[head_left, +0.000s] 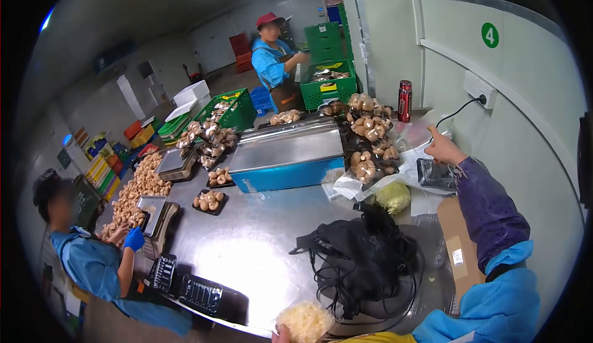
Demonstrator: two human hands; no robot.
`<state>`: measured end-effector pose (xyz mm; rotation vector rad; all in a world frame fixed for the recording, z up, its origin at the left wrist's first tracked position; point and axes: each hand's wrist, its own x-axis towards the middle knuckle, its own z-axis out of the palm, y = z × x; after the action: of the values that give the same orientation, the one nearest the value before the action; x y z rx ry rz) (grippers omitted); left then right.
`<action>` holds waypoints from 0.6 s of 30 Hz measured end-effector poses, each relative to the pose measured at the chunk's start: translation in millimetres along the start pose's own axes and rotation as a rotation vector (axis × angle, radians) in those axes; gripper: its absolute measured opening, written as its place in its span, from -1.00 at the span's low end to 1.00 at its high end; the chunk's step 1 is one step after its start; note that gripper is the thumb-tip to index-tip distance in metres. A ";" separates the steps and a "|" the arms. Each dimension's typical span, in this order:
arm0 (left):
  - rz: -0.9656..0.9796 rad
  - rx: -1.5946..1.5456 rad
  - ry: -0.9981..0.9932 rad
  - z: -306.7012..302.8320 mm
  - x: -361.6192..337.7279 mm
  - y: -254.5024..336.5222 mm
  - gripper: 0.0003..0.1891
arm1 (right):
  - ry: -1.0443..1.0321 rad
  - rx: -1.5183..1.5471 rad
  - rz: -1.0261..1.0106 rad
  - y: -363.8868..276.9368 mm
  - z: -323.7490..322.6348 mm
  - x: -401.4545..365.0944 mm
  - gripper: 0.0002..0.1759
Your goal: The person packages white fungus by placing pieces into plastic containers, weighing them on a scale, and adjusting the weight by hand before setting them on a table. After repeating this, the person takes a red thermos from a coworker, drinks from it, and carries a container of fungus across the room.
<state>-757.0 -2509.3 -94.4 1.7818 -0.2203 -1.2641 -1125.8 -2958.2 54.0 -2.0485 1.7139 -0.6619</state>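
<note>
At the bottom edge, my left hand (282, 335) grips a pale yellow, frilly bundle (304, 321) that looks wrapped in clear film; most of that hand is out of frame. My right hand (445, 148) reaches out at the right with its index finger extended and nothing visible in it. It is above a black tray (434, 173) wrapped in film and near a black power cable (453, 116). A pale green, frilly bundle (393, 197) lies on the table left of my right arm. Black straps and a bag (364, 259) lie heaped in front of me.
A blue and steel wrapping machine (284, 173) stands mid-table. Packed mushrooms (370, 127) and a red flask (404, 101) are beyond. One co-worker (92, 263) handles mushrooms by a scale (157, 219); another person (275, 65) stands by green crates (327, 87). Cardboard (460, 250) lies right.
</note>
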 end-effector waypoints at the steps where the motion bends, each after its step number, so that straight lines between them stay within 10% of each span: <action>1: 0.016 -0.001 0.000 0.5 4.8 -4.1 -0.22 | -0.007 0.003 -0.005 2.2 2.1 4.7 -0.17; 11: 0.040 0.496 -0.049 -56.5 80.2 -83.0 -0.34 | -0.071 -0.006 -0.087 7.3 42.8 31.0 -0.31; 18: -0.016 0.148 0.126 13.5 -1.5 6.6 -0.54 | -0.075 -0.080 -0.083 20.2 53.2 41.9 -0.33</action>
<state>-766.5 -2519.8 -89.3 1.9856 -0.2337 -1.1672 -1105.1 -3003.3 3.7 -2.1807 1.6461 -0.5415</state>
